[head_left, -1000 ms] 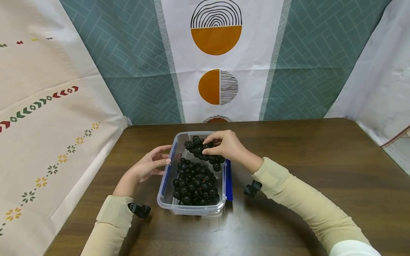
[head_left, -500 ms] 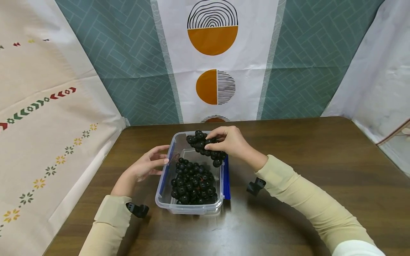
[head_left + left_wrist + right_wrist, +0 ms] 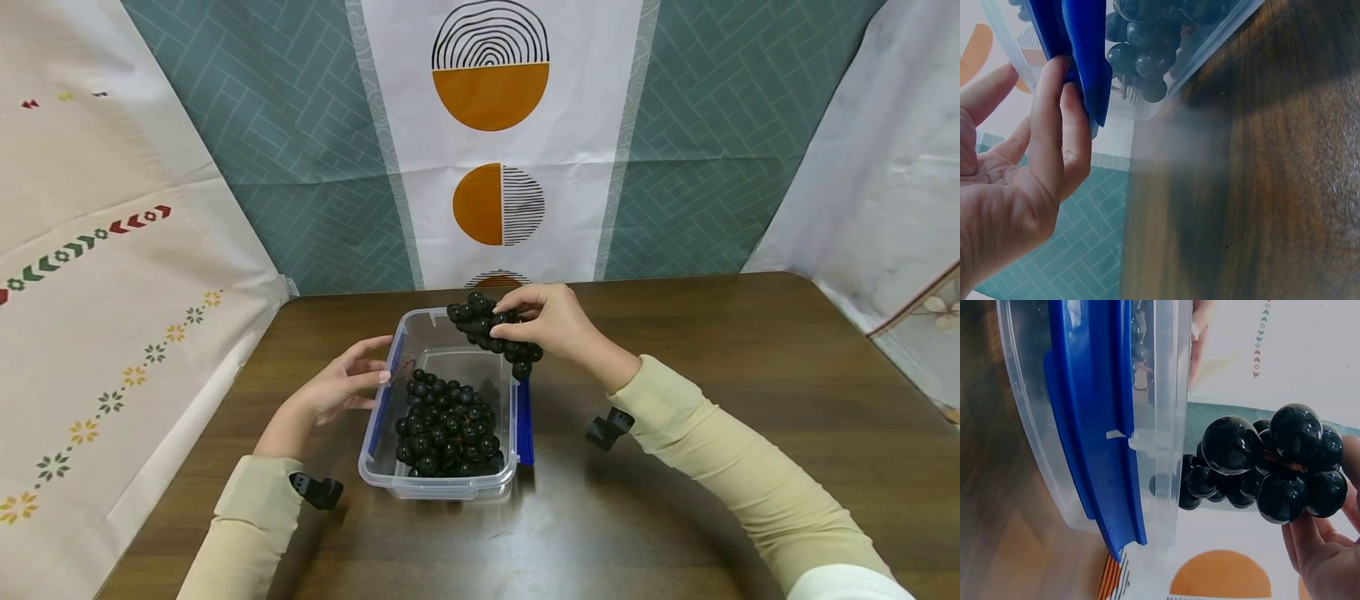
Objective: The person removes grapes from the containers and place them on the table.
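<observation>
So the right hand has a bunch of dark grapes pinched in its fingers, up over the far right corner of the clear box. Left hand is pretty relaxed, not gripping, fingers just touching the blue clip on the box's left side. Another grape pile sits inside, box on the wooden worktop.

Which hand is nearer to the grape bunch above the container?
Right. The right hand pinches this bunch; the left hand touches the container at its left side.
</observation>
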### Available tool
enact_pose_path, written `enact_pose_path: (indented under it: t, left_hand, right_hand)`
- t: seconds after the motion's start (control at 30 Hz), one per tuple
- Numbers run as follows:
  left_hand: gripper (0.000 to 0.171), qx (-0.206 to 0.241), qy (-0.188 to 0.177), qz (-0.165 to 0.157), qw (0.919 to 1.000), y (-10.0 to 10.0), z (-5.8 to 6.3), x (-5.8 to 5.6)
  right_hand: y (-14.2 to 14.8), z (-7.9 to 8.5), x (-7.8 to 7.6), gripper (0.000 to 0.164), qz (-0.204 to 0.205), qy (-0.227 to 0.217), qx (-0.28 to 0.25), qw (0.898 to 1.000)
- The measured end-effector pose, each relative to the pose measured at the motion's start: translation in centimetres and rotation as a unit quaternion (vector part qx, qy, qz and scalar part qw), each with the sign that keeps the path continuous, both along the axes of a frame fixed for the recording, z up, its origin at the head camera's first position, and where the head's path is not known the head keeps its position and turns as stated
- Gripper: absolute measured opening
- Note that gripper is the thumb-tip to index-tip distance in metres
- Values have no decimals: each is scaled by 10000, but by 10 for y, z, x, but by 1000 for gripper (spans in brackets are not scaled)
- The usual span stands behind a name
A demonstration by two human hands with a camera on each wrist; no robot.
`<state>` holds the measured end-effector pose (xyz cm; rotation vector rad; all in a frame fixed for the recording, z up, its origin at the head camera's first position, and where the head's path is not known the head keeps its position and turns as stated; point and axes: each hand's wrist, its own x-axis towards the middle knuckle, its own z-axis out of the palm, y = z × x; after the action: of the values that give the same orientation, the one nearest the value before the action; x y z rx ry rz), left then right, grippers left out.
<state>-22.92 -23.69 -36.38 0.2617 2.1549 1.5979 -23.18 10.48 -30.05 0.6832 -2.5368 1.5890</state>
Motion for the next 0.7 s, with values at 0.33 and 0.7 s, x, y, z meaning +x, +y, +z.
enact_pose_path:
  t: [0.33, 0.7]
  left_hand:
    - [70, 34, 32, -90, 9999, -1, 0, -1]
    - [71, 90, -2, -194, 9998, -2, -2, -3]
  right_hand:
    - [8, 3, 0, 24, -88, 52, -39, 9999]
    - [23, 2, -5, 24, -147, 55, 22, 9999]
